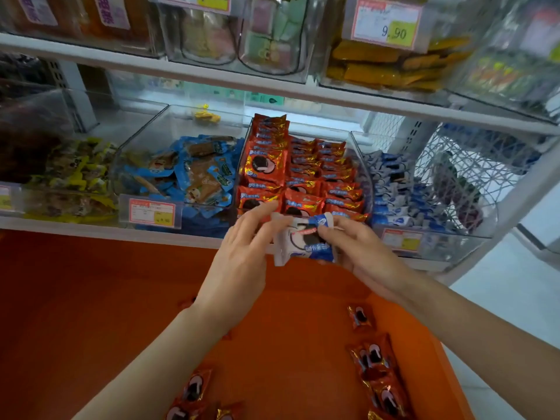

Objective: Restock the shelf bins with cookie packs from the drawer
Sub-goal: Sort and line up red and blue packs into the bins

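A blue and white cookie pack (306,241) is held just in front of the shelf edge. My right hand (360,247) grips it from the right, and my left hand (245,247) touches its left edge with straight fingers. Behind the hands, a clear bin (362,165) holds rows of red cookie packs (306,174). To its right, another clear bin (454,234) holds blue and white packs (391,189). Below, the orange drawer (288,313) holds several loose red packs (375,359).
A bin of blue snack bags (194,171) sits left of the red one, and a bin of yellow packs (72,174) further left. The upper shelf (212,77) carries more clear bins with price tags. White floor (509,292) lies to the right.
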### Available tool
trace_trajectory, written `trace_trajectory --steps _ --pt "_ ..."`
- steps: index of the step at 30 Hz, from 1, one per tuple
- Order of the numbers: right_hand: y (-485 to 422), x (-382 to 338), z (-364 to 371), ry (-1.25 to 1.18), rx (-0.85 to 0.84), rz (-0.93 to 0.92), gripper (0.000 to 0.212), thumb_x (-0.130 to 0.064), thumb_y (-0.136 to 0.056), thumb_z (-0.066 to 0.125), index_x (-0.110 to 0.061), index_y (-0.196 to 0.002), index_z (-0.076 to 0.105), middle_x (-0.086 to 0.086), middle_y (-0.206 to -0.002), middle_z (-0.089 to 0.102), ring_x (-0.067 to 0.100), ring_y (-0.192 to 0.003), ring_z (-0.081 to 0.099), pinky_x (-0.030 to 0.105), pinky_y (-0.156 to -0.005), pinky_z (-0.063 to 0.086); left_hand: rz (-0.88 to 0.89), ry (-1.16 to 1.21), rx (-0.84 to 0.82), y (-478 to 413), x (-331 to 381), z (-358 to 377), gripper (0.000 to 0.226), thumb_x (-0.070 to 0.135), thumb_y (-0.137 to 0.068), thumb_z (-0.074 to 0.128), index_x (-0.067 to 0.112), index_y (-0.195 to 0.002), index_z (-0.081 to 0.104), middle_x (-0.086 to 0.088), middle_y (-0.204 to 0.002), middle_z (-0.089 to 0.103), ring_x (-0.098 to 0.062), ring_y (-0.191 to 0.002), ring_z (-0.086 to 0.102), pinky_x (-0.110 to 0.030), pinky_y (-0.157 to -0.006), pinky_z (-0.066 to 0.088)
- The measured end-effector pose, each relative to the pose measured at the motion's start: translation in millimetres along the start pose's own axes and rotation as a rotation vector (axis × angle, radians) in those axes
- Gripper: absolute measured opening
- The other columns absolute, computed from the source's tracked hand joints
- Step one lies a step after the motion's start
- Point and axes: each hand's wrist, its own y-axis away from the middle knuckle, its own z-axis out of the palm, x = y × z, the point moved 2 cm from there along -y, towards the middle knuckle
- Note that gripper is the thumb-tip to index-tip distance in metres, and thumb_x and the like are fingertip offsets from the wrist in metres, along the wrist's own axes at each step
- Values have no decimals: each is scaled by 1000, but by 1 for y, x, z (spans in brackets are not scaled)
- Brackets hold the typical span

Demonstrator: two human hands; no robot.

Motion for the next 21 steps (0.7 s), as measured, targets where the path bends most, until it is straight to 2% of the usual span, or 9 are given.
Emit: trace_trajectory --steps 3,6,9,11,13,15,16,19,21 --pt "12 2 -13 51 77 -71 20 -23 -93 55 -18 -112 58 -1 -101 72 16 -92 68 28 -77 55 -217 180 46 3 13 7 48 -6 -91 48 22 -131 47 9 -128 48 1 -115 47 -18 -92 48" --pt "26 6 -27 99 113 -125 19 -25 -90 57 -20 -108 57 -8 -94 72 12 -92 68 31 -83 54 -354 492 -8 3 41 15 38 13 -97 48 24 -133 45 18 -118 58 2 -108 55 -16 -84 49" --pt "40 8 -41 23 101 -137 28 -24 -83 62 -15 -108 56 -4 -93 72 12 -90 69 26 -78 55 -461 709 -46 -1 66 26 41 20 -90 60 35 -125 45 23 -107 63 1 -98 62 -14 -75 50" --pt "49 10 -49 86 70 -118 21 -16 -87 63 -16 -106 55 -10 -87 71 3 -83 68 18 -70 52 -528 748 -29 -3 71 35 39 18 -86 67 31 -119 49 17 -105 65 -1 -94 63 -17 -74 52" --pt "56 12 -59 299 51 -95 22 -17 -86 66 -22 -103 54 -16 -88 69 -3 -82 66 16 -72 50 -570 760 -13 -5 74 43 36 14 -84 70 26 -113 53 9 -105 65 -3 -93 64 -20 -74 54" --pt "63 13 -70 478 85 -110 32 -24 -81 72 -31 -104 51 -21 -100 64 -7 -93 62 19 -84 50 -554 734 -37 -10 79 50 34 11 -81 73 24 -106 55 8 -102 65 -2 -91 64 -18 -72 53" --pt "66 12 -74 550 115 -145 40 -28 -79 73 -35 -109 49 -24 -108 60 -10 -100 57 15 -89 47 -526 699 -69 -13 82 53 32 9 -80 74 23 -103 56 9 -99 65 0 -90 63 -16 -71 53" --pt "75 6 -83 728 153 -269 63 -35 -78 74 -42 -130 38 -32 -119 48 -21 -110 42 -1 -89 34 -376 547 -180 -28 94 61 33 13 -78 76 27 -100 55 15 -96 63 5 -90 59 -14 -75 51" --pt "76 4 -88 785 139 -336 61 -31 -81 73 -41 -131 41 -29 -120 52 -21 -110 43 -2 -89 33 -302 518 -239 -38 102 69 45 15 -77 77 35 -102 45 18 -97 59 6 -91 57 -15 -77 51"
